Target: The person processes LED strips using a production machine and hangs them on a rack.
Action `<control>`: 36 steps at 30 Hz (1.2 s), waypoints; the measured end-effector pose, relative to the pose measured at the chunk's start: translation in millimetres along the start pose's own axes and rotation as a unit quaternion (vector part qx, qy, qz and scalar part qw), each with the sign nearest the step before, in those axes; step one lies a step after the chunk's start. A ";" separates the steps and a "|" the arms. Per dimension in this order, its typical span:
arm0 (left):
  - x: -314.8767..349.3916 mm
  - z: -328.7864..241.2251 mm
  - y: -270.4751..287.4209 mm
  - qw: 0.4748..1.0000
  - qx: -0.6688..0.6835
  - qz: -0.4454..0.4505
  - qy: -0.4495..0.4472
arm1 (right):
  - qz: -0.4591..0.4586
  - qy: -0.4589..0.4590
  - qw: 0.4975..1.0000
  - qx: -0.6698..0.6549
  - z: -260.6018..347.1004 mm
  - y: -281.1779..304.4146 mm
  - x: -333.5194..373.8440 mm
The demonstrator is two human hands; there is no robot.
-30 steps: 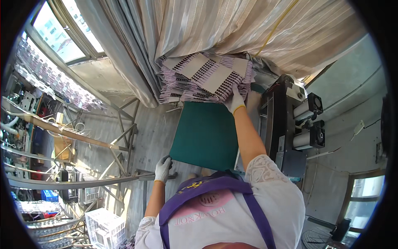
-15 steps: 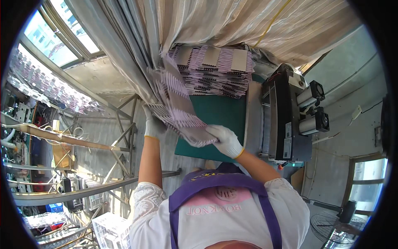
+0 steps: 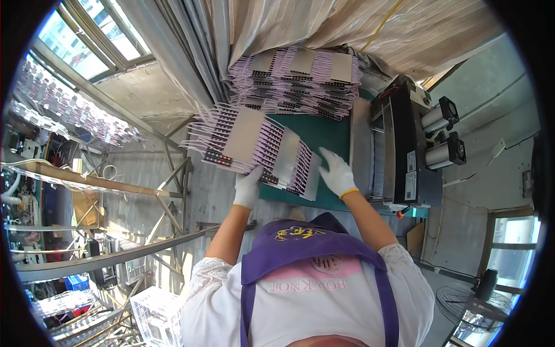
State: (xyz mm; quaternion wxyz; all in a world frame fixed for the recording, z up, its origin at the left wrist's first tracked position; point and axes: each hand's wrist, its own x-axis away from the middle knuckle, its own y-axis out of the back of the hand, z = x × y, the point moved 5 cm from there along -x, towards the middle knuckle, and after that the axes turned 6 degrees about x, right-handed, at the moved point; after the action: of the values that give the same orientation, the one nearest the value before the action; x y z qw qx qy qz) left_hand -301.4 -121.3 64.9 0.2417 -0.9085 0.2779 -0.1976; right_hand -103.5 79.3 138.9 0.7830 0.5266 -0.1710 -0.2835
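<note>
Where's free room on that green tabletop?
Bare: green tabletop between the lilac-and-grey bundle pile, the matching front bundle and the grey flat ledge, though the white-gloved right hand borders it. Crowded: back, under the pile; front left, at the front bundle and white-gloved left hand.

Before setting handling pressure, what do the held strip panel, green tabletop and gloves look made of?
Held strip panel: matte grey-beige bands, perhaps card or plastic; slender mauve strands could be plastic or cord. Green tabletop: smooth, evenly coloured, possibly coated board or rubber. Gloves: probably knitted fabric, matte white with stretchy-looking yellow cuffs.
</note>
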 end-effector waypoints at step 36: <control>-29.5 1.4 98.1 0.981 0.165 0.005 0.098 | -0.346 -0.078 0.910 -0.212 91.8 111.6 11.1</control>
State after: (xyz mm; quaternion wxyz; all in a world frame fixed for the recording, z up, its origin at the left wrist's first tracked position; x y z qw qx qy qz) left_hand -363.5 -174.6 3.3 0.3611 -0.8308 0.2685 -0.3275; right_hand -117.4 37.4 276.9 0.7131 0.3505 0.0255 -0.6067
